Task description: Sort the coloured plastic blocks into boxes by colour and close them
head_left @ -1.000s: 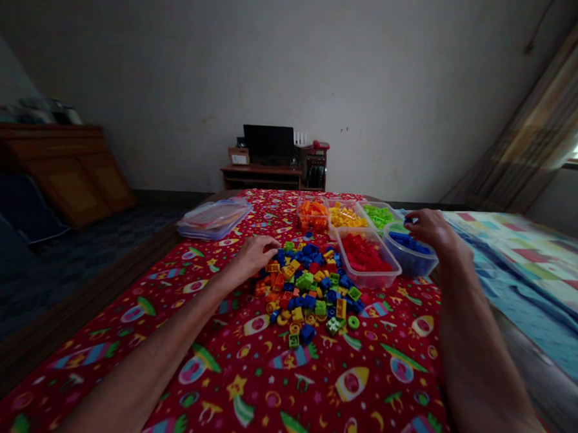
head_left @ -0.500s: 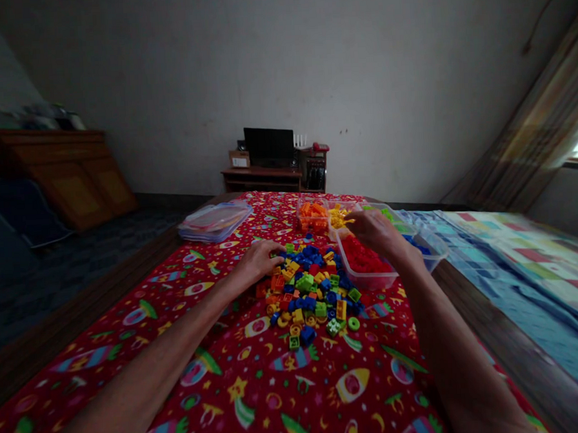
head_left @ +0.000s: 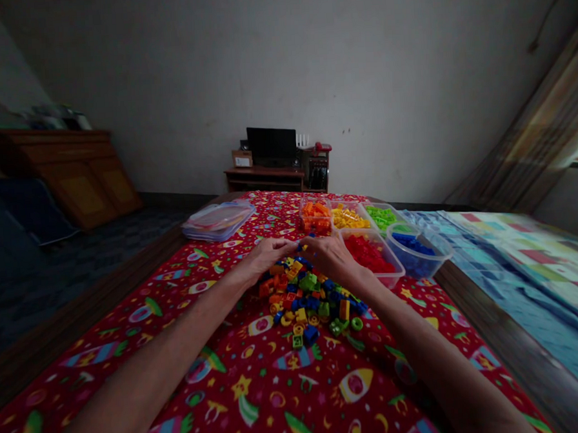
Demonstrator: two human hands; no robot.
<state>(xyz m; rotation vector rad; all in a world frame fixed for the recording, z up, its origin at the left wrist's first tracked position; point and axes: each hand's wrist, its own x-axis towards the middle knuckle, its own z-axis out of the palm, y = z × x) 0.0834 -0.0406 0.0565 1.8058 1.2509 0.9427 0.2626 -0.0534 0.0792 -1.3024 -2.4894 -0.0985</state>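
Note:
A mixed pile of toy building bricks [head_left: 309,299] in blue, orange, yellow and green lies on the red patterned cloth [head_left: 258,373]. My left hand [head_left: 267,252] is over the far left part of the pile, its fingers closed and pointing right. From the other side my right hand [head_left: 330,252] reaches in, fingers bent down and closed, the fingertips of both hands almost meeting. Some blue shows between the fingertips; whether it is held or lies in the pile behind, I cannot tell.
Clear containers stand at the far right with bricks sorted by colour: orange [head_left: 316,210], yellow [head_left: 350,217], green [head_left: 382,217], red [head_left: 368,254] and blue [head_left: 413,243]. Stacked clear lids [head_left: 219,220] lie at the far left. Right of the table is a bed [head_left: 504,250].
My right hand has come back from the yellow container to the pile, leftward and nearer. My left hand has shifted slightly right, toward it.

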